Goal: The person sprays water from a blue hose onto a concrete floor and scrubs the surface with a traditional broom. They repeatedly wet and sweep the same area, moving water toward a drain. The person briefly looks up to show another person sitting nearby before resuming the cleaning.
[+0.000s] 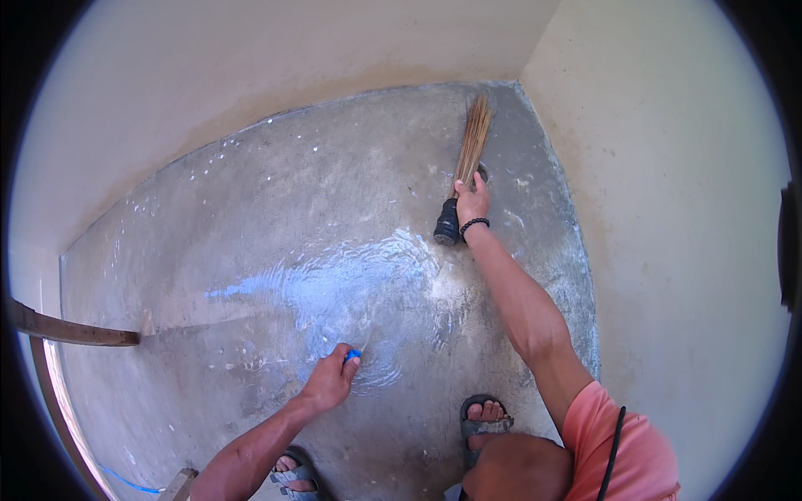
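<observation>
My left hand (330, 377) is closed around the end of a blue hose (352, 356), low over the wet floor. A thin stream of water seems to come from it, and ripples spread around that spot. My right hand (473, 200), with a dark beaded bracelet at the wrist, reaches toward the far right corner. It grips a stick broom (474, 142) just above the black-wrapped handle (447, 224). The broom's bristles point to the corner. A small dark round thing (482, 172) shows beside my fingertips; I cannot tell what it is.
Water pools on the grey concrete floor (209, 250), with white specks toward the far wall (292, 50). The right wall (677, 209) stands close to my right arm. A wooden bar (79, 331) juts in from the left. Blue tubing (129, 482) lies at lower left.
</observation>
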`<state>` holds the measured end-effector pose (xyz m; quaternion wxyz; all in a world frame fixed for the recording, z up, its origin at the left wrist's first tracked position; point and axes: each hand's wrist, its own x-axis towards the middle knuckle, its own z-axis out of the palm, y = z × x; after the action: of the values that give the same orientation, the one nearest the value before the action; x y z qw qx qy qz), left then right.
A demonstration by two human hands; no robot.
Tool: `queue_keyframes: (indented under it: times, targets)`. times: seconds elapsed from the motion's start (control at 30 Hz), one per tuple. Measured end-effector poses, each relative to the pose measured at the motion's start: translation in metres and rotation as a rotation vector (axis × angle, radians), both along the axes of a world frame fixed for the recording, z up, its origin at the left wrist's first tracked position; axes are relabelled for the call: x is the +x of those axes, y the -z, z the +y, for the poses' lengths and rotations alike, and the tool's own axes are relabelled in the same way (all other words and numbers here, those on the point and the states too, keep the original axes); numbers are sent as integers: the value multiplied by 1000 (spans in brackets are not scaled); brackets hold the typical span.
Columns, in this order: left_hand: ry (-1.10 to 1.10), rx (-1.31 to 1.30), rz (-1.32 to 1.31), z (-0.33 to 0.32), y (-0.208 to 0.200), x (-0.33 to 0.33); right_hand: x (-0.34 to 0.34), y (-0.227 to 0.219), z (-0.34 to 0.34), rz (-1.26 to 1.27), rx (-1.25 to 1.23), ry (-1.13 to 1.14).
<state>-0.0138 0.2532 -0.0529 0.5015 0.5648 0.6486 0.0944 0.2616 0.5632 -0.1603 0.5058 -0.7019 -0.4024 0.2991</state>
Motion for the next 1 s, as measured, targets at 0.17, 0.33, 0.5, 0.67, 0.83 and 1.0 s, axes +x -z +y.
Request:
queue_keyframes:
  times: [0.17,0.33,0.5,0.67,0.83,1.0]
  targets:
    - [-41,-65,16,-3,-4,-10,-49,-24,-10,132,112,49]
    - [10,-20,-32,4,0,-1,19,-7,57,35,-66,-47]
    - [-15,-14,-13,-1,-2,-8,-31,-15,7,196,38,171]
    - [2,-17,0,0,-5,-7,-32,-38,30,86,126,95]
    - [37,8,-5,3,-3,-6,20,2,72,60,-83,114]
    - [1,63,-4,-7,-2,-10,-28,-13,7,274,91,247]
